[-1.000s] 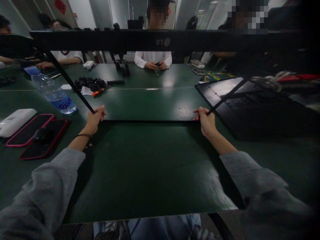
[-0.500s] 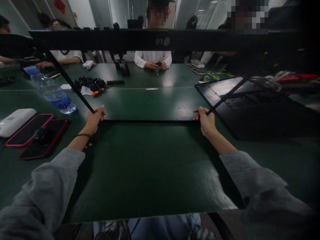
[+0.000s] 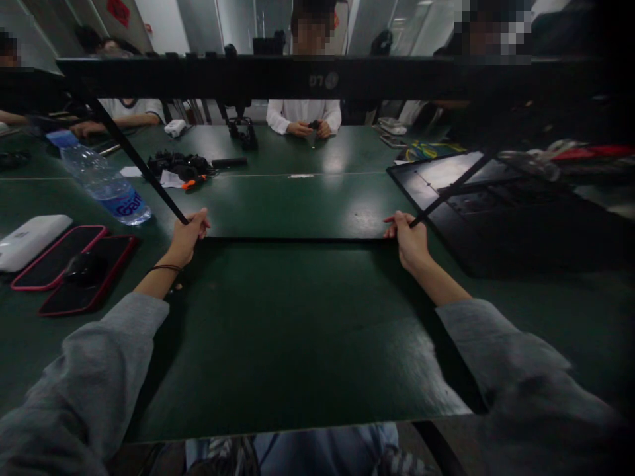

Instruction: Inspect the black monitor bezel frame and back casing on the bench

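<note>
Upright before me stands a black monitor bezel (image 3: 213, 79), an open rectangular frame with a mirrored "LG" mark on its wide upper bar. Its thin lower bar runs between my hands just above the green table (image 3: 297, 330). My left hand (image 3: 187, 238) is closed around the frame's lower left corner, with a thin dark band on that wrist. At the lower right corner, my right hand (image 3: 409, 241) grips the frame in the same way. Through the opening I see the table and a person's hands (image 3: 310, 129) holding a small dark object.
Left of the frame are a tilted-looking water bottle (image 3: 106, 182), a white box-shaped device (image 3: 34, 241), two red-edged phones (image 3: 59, 258) and a black mouse (image 3: 85, 268). A dark flat panel (image 3: 526, 225) lies at right. Black gear (image 3: 181, 165) sits farther back. Several people sit around.
</note>
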`<state>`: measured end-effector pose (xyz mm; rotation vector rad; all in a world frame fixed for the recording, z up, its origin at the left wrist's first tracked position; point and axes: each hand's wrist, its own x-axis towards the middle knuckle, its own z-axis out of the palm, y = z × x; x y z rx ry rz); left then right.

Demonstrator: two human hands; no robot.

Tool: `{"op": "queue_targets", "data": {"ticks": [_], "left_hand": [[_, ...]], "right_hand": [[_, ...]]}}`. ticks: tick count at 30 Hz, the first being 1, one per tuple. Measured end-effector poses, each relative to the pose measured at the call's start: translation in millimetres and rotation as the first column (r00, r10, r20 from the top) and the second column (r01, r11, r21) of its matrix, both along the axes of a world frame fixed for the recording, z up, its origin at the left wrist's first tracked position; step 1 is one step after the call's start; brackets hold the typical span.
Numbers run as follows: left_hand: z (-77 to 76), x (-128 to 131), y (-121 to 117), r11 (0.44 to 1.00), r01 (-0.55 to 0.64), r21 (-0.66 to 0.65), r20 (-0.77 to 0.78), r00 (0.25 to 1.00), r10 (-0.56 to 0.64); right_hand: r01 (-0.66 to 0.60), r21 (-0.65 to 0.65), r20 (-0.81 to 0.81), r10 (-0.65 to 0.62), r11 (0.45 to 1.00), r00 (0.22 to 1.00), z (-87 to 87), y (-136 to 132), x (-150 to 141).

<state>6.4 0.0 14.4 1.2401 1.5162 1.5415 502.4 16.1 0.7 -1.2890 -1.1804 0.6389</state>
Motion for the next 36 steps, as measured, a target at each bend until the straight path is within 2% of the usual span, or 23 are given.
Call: {"op": "queue_targets", "data": {"ticks": [17, 27, 36], "left_hand": [[-0.7, -1.7, 0.7, 1.000, 0.012, 0.007, -0.007, 1.000, -0.012], [3.3, 1.6, -1.1, 1.000, 0.006, -0.002, 0.001, 1.000, -0.006], [4.1, 3.7, -2.4, 1.000, 0.005, 0.016, 0.017, 1.000, -0.005]], "right_hand": [[0.008, 0.000, -0.007, -0.008, 1.000, 1.000, 3.5, -2.9, -2.8], [-0.019, 0.033, -0.034, 0.020, 0.999, 0.999, -5.7, 3.1, 3.9], [0.001, 0.011, -0.010, -0.001, 1.000, 1.000, -2.5, 1.0, 0.9]]}}
